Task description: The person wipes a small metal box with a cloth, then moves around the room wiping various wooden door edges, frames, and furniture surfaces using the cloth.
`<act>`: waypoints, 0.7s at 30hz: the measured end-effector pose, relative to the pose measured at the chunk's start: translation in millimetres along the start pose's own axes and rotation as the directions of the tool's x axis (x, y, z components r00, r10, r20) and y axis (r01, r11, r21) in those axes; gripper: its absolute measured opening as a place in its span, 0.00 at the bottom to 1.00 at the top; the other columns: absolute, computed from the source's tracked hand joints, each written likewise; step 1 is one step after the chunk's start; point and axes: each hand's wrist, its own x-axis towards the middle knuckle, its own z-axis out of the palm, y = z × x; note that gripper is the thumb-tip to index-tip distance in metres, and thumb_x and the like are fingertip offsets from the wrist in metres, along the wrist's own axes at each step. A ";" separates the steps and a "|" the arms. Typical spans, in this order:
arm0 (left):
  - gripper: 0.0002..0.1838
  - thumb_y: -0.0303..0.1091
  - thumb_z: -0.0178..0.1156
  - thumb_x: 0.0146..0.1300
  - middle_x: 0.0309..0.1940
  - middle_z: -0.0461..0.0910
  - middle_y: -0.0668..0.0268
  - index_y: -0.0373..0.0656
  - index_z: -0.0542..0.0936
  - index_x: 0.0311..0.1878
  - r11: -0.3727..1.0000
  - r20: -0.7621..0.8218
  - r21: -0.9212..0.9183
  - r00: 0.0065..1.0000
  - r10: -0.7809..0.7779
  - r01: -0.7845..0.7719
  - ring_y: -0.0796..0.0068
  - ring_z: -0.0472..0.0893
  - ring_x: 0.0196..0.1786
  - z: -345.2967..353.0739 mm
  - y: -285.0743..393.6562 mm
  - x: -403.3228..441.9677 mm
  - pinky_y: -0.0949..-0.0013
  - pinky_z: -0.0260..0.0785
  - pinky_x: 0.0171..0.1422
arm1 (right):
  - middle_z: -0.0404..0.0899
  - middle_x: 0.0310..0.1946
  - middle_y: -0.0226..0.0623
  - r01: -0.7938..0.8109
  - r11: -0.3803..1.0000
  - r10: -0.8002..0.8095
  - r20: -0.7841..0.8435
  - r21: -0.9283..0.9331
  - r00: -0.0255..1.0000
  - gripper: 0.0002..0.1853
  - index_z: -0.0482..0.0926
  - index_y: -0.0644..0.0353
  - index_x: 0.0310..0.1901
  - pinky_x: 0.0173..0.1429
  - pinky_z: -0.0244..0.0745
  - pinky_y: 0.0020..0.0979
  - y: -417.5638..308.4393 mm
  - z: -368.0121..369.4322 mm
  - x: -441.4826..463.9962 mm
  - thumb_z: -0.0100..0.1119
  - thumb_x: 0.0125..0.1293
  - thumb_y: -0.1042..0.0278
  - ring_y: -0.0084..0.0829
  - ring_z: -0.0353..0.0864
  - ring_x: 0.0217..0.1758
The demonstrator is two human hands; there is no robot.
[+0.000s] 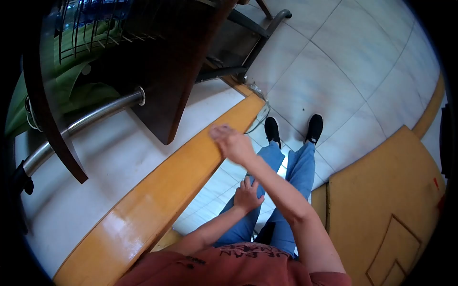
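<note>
My left hand [248,195] rests on the thigh of my blue jeans [298,171], fingers spread and nothing in them. Reaching across in front of it, my right hand [234,145] is over the edge of an orange-brown wooden ledge [167,186]. Motion smears its fingers, so their shape is unclear, and no object shows in that hand. Whether it touches the wood cannot be made out.
Dark wooden panels [167,105] with a metal tube [105,110] and a wire rack [95,40] stand at the upper left. A cable [261,121] lies near my black shoes [315,127] on the tiled floor [334,71]. A wooden door [377,200] is at right.
</note>
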 end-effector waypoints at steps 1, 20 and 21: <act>0.40 0.51 0.68 0.56 0.55 0.75 0.47 0.45 0.72 0.71 0.985 -0.277 0.012 0.946 0.170 -0.174 0.49 0.78 0.50 30.6 -15.1 -1.3 0.52 0.77 0.49 | 0.84 0.57 0.33 0.124 0.992 -0.123 0.021 -0.032 0.992 0.14 0.84 0.50 0.53 0.58 0.82 0.42 -33.8 -7.9 -4.4 0.55 0.69 0.64 0.44 0.82 0.61; 0.44 0.53 0.67 0.59 0.61 0.73 0.50 0.42 0.67 0.75 0.977 0.076 0.210 0.997 0.021 -0.036 0.49 0.77 0.55 -0.7 -10.7 2.8 0.46 0.72 0.58 | 0.82 0.61 0.32 0.218 0.976 -0.219 0.028 0.027 0.975 0.19 0.82 0.47 0.60 0.61 0.80 0.44 -106.6 -6.6 -5.3 0.51 0.70 0.63 0.41 0.80 0.64; 0.40 0.52 0.68 0.57 0.59 0.75 0.50 0.43 0.73 0.70 0.881 -0.530 0.247 0.704 0.472 -0.404 0.51 0.78 0.54 -6.3 -16.0 3.1 0.49 0.75 0.55 | 0.82 0.61 0.32 0.152 0.987 -0.150 0.040 -0.051 0.988 0.19 0.82 0.48 0.59 0.60 0.81 0.45 -75.7 -1.2 0.3 0.51 0.70 0.63 0.42 0.80 0.64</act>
